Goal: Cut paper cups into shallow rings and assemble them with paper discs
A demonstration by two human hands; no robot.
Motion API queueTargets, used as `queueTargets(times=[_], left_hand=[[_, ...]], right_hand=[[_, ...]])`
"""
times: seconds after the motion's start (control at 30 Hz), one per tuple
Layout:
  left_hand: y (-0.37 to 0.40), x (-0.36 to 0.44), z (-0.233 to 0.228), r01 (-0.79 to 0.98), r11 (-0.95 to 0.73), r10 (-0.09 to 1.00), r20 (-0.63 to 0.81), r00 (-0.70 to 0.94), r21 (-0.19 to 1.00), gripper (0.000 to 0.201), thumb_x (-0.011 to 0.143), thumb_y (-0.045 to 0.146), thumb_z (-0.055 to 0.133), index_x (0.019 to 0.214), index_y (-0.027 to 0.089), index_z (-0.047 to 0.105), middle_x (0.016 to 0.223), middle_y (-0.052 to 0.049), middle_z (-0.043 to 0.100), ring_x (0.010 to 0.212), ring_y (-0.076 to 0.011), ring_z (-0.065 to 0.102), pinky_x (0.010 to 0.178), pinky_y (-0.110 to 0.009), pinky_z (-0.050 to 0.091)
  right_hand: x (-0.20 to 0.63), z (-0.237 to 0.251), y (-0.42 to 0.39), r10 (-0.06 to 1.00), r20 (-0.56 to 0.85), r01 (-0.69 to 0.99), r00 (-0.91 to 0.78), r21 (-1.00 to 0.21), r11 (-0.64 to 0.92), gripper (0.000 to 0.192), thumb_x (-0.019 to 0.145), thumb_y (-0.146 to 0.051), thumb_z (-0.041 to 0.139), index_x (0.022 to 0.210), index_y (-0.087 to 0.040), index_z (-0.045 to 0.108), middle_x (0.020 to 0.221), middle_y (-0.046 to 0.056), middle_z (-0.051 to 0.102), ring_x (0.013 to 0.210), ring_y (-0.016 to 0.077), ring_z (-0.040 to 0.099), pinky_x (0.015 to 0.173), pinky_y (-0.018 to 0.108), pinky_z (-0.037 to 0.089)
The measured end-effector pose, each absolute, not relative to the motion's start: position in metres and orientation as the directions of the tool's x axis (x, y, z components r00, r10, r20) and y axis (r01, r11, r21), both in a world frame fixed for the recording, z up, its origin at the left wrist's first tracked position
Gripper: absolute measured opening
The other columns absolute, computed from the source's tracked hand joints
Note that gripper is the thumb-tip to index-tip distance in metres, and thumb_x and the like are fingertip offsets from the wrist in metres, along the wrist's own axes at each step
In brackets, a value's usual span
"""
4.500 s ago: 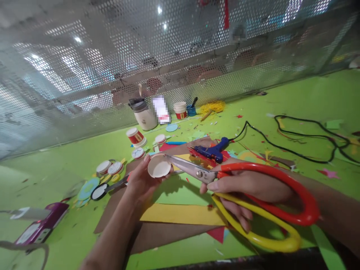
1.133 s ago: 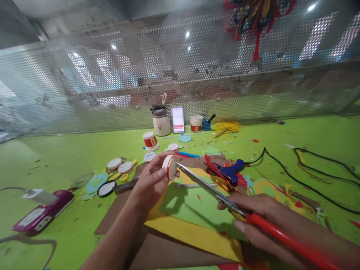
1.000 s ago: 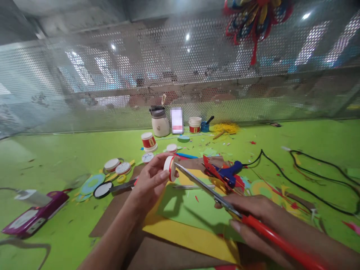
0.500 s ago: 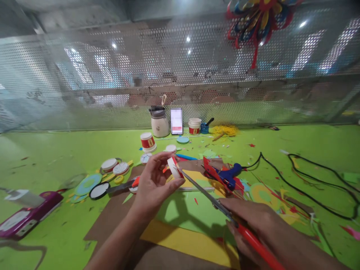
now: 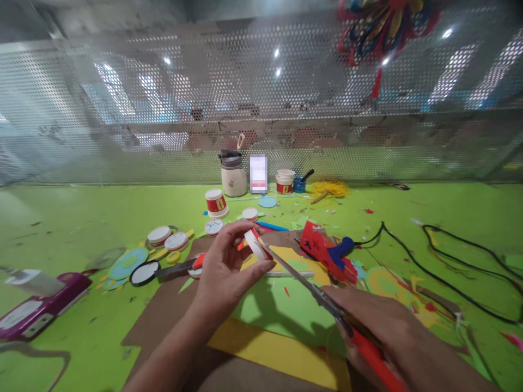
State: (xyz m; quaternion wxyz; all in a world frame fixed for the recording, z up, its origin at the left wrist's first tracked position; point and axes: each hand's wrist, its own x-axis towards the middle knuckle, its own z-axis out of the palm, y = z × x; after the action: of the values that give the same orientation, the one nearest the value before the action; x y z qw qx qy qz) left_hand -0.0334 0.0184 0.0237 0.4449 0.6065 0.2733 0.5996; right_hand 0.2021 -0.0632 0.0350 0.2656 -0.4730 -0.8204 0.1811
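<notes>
Left hand (image 5: pixel 229 272) is raised over the desk (image 5: pixel 73 218), fingers (image 5: pixel 261 266) pinching a small white-and-red paper cup bottom (image 5: pixel 255 243) on edge. Right hand (image 5: pixel 384 332) is wrapped around the red handle of the scissors (image 5: pixel 310 286), fingers closed on it; blade tips touch the cup piece's rim. Below the hands: brown card (image 5: pixel 163 321), a yellow sheet (image 5: pixel 281 354) and a green sheet (image 5: pixel 281 305), overlapping. Just right of the cup piece: blue glue gun (image 5: pixel 339 251) lying on red paper scraps (image 5: pixel 314 247), black cord (image 5: pixel 441 272) trailing right. Left: round cut-outs (image 5: pixel 163 239), a black-rimmed disc (image 5: pixel 143 274), a magenta device (image 5: pixel 36 310) at the edge. Back by the mesh wall: white jug (image 5: pixel 233 174), red-banded cups (image 5: pixel 216 202), blue pot (image 5: pixel 300 184), yellow shreds (image 5: pixel 329 189). Cup bands carry a mark, too small to read. No other writing is legible.
</notes>
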Motion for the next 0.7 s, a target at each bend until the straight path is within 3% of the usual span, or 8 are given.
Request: queueTargets(times=[0.17,0.43,0.7], left_hand=[[0.0189,-0.0321,0.0228,-0.181,-0.458,0.869,0.481,0.116,0.870,0.045,0.068,0.014,0.081,0.107,0.022,0.060,0.111,-0.004,0.055,0.097,-0.0146,0.059,0.087,-0.027,0.052],[0.0168,-0.0310,0.0227,-0.139,-0.458,0.879,0.471,0.079,0.878,0.048,0.067,0.017,0.082,0.109,0.023,0.059,0.113,-0.006,0.056,0.100,-0.0161,0.058,0.090,-0.031,0.052],[0.0137,-0.0282,0.0232,-0.084,-0.530,0.846,0.533,0.019,0.844,0.048,0.068,0.017,0.082,0.109,0.023,0.058,0.114,-0.008,0.058,0.105,-0.0205,0.060,0.089,-0.034,0.054]], right_hand=[[0.2071,0.0341,-0.0645,0.859,0.187,0.709,-0.476,-0.497,0.501,0.037,0.086,-0.021,0.049,0.121,-0.022,0.063,0.101,0.007,0.072,0.096,0.0239,0.068,0.085,0.035,0.056],[0.2038,0.0311,-0.0670,0.836,0.308,0.742,-0.454,-0.389,0.546,0.040,0.088,-0.019,0.043,0.122,-0.019,0.064,0.100,0.009,0.074,0.092,0.0235,0.071,0.075,0.030,0.058],[0.2053,0.0266,-0.0677,0.806,0.373,0.751,-0.460,-0.321,0.577,0.040,0.086,-0.018,0.048,0.122,-0.017,0.063,0.094,0.010,0.075,0.083,0.0250,0.072,0.066,0.030,0.059]])
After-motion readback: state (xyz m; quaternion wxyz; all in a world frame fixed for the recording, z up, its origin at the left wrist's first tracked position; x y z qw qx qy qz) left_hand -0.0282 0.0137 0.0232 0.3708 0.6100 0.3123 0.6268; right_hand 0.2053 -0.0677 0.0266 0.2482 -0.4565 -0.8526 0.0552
